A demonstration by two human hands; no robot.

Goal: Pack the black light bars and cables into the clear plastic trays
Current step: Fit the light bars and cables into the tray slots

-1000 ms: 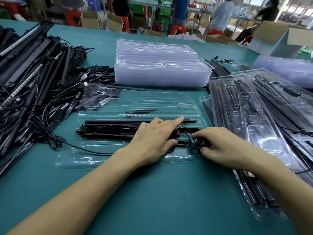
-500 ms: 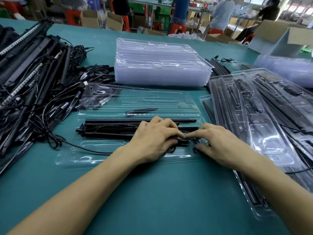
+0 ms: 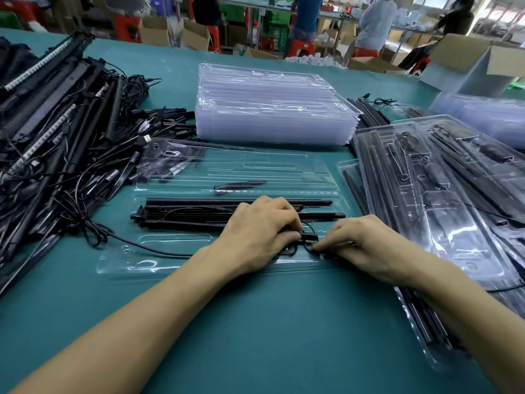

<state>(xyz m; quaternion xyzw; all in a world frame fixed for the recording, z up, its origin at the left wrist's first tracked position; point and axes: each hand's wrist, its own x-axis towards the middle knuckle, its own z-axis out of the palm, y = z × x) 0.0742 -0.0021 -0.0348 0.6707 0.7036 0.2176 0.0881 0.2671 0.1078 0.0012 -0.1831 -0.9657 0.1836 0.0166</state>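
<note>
Teal table (image 3: 255,336) carried a clear plastic tray (image 3: 233,169), laid flat directly before the person. Two black light bars (image 3: 184,214) lay lengthwise in its middle channels, one just behind the other. A short black piece (image 3: 241,184) showed in the tray's rear half.

A thin black cable (image 3: 147,247) ran from the left across the tray's near part and ended in a small loop between the hands. The left hand (image 3: 261,231) lay over the right portion of the bars, fingers curled down, thumb and fingertips pinching the cable at a small black connector (image 3: 309,237). The right hand (image 3: 366,245) sat just beside it, fingers curled, fingertips pinching the cable loop low against the tray. The exact contact was partly hidden.

A stack of empty trays (image 3: 272,109) stood just behind the open tray. A tangled pile of bars and cables (image 3: 56,132) occupied the table's left side, touching the tray's left rear corner. Filled trays (image 3: 440,194) lay overlapped at the right. A cardboard box (image 3: 468,64) stood at the far right. Several people stood at benches beyond the table.
</note>
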